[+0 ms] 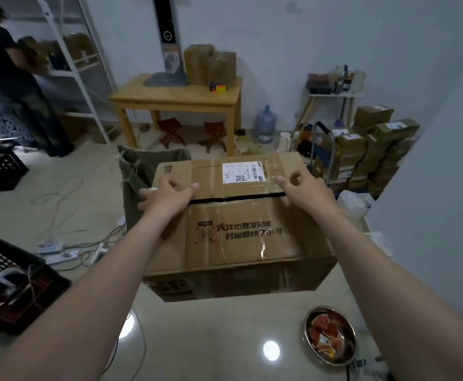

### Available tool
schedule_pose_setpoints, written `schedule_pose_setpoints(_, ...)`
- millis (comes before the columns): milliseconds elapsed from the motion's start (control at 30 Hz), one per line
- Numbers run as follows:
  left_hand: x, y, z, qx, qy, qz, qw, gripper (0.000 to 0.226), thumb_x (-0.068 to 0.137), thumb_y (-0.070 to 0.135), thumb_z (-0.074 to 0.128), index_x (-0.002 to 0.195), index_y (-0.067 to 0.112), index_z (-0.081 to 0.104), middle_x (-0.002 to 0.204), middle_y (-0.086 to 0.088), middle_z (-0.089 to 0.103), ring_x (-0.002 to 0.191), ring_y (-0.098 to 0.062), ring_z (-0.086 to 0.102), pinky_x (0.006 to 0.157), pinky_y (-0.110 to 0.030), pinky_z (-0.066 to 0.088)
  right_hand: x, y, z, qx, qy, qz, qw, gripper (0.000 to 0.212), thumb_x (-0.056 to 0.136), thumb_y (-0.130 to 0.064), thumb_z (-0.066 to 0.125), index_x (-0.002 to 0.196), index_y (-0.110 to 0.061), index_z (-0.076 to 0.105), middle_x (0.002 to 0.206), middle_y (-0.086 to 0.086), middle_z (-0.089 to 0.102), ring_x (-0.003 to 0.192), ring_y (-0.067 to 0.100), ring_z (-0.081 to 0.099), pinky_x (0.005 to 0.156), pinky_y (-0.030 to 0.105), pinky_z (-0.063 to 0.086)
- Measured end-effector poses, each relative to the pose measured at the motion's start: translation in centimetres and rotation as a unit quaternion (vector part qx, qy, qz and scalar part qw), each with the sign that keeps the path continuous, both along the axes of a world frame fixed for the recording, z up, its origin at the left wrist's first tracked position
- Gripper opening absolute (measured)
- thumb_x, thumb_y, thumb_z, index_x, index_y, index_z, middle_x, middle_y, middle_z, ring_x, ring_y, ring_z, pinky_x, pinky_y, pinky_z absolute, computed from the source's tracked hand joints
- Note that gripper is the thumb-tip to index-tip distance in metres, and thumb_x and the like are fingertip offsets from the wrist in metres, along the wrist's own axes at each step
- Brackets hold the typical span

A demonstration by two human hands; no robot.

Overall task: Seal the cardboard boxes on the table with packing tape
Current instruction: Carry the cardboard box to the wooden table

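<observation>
Both hands rest open on the box (235, 224): left hand (167, 195) flat, right hand (303, 188) with fingers loosely spread, neither holding anything. The seam (238, 198) between them gapes. Best to press both flaps level and close it before taping; no tape is in view.

Bare tabletop (211, 339) lies open nearside of the cardboard box (238, 237); a steel bowl (330, 335) blocks its near-right side.

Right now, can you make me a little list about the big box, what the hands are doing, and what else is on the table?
box: cardboard box on the table, flaps folded down
seam: dark gap between flaps, not taped over
label: white shipping label on far flap
left hand: left hand open, pressing far flap by the seam
right hand: right hand open, fingers curled over far flap
tape roll: none in view
also on table: metal bowl of wrappers
</observation>
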State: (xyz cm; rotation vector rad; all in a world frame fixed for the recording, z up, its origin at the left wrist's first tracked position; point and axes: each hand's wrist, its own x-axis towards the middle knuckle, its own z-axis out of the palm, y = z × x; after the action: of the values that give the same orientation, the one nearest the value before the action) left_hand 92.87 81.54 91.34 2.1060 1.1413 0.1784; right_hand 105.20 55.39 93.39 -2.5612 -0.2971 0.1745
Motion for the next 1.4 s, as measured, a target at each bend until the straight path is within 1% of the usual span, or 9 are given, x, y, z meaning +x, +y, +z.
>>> schedule_pose_setpoints(100,5.3,2.0,-0.1,-0.016,-0.001,-0.013,1.000,0.067,0.085,0.077,0.056,0.137,0.036,0.045,0.153,-0.016,0.022,0.136,-0.046,0.033,0.109,-0.056,0.037,5.1,2.1,-0.1,-0.007,0.008,-0.014,1.000,0.068,0.093,-0.071,0.046,0.144,-0.026,0.045,0.142,0.015,0.047,0.126,0.036,0.050,0.088,0.042,0.043)
schedule_pose_setpoints(200,11.1,4.4,-0.7,-0.021,0.000,-0.016,1.000,0.068,0.085,0.078,0.055,0.138,0.036,0.044,0.152,-0.016,0.022,0.136,-0.047,0.033,0.109,-0.056,0.037,10.8,4.2,-0.7,-0.003,0.016,-0.019,1.000,0.070,0.092,-0.073,0.046,0.145,-0.028,0.042,0.145,0.016,0.044,0.128,0.038,0.048,0.097,0.046,0.044)
schedule_pose_setpoints(367,22.0,7.6,-1.9,-0.015,0.005,-0.022,1.000,0.067,0.088,0.074,0.056,0.140,0.034,0.043,0.154,-0.016,0.020,0.138,-0.046,0.029,0.108,-0.055,0.036,21.6,7.5,-2.8,0.001,0.019,-0.021,1.000,0.072,0.092,-0.073,0.047,0.147,-0.028,0.038,0.147,0.015,0.043,0.130,0.037,0.047,0.097,0.049,0.045)
schedule_pose_setpoints(500,32.1,10.9,-2.9,-0.008,0.009,-0.028,1.000,0.067,0.087,0.079,0.050,0.138,0.036,0.044,0.155,-0.017,0.020,0.139,-0.048,0.028,0.110,-0.057,0.035,31.8,10.5,-4.2,-0.002,0.020,-0.012,1.000,0.074,0.090,-0.076,0.045,0.146,-0.028,0.039,0.147,0.014,0.045,0.134,0.036,0.044,0.098,0.049,0.043)
schedule_pose_setpoints(667,43.7,15.1,-2.2,-0.007,0.010,-0.023,1.000,0.065,0.088,0.079,0.048,0.136,0.036,0.045,0.151,-0.018,0.024,0.135,-0.046,0.034,0.108,-0.053,0.038,44.2,14.7,-4.0,0.018,0.027,-0.001,0.999,0.076,0.088,-0.079,0.045,0.145,-0.030,0.042,0.147,0.008,0.049,0.136,0.033,0.044,0.100,0.050,0.042)
schedule_pose_setpoints(767,50.0,18.3,-1.2,-0.001,0.012,-0.014,1.000,0.065,0.088,0.078,0.049,0.138,0.036,0.044,0.153,-0.018,0.022,0.138,-0.047,0.031,0.110,-0.053,0.035,50.7,18.0,-2.9,0.031,0.031,0.006,0.999,0.072,0.092,-0.073,0.047,0.147,-0.029,0.040,0.150,0.011,0.044,0.136,0.034,0.044,0.101,0.049,0.042)
schedule_pose_setpoints(967,60.6,25.5,0.4,0.013,-0.001,0.002,1.000,0.067,0.087,0.077,0.051,0.140,0.036,0.043,0.155,-0.020,0.023,0.140,-0.046,0.029,0.110,-0.053,0.034,62.2,25.3,-1.1,0.044,0.012,0.018,0.999,0.069,0.091,-0.072,0.048,0.145,-0.031,0.041,0.146,0.014,0.044,0.131,0.036,0.047,0.104,0.048,0.041)
schedule_pose_setpoints(1100,66.9,31.0,-0.9,0.022,-0.001,0.009,1.000,0.068,0.085,0.079,0.053,0.138,0.037,0.043,0.154,-0.019,0.026,0.140,-0.046,0.030,0.108,-0.053,0.036,68.9,31.3,-2.1,0.023,-0.012,0.031,0.999,0.073,0.091,-0.075,0.043,0.147,-0.028,0.041,0.148,0.009,0.048,0.133,0.036,0.048,0.102,0.048,0.043)
schedule_pose_setpoints(1400,83.9,46.0,-4.2,-0.016,0.015,-0.005,1.000,0.074,0.077,0.086,0.052,0.132,0.038,0.045,0.155,-0.017,0.027,0.138,-0.045,0.032,0.110,-0.054,0.038,85.6,45.4,-4.4,0.009,0.041,0.019,0.999,0.073,0.088,-0.078,0.043,0.142,-0.029,0.044,0.149,0.014,0.045,0.136,0.037,0.043,0.107,0.050,0.042)
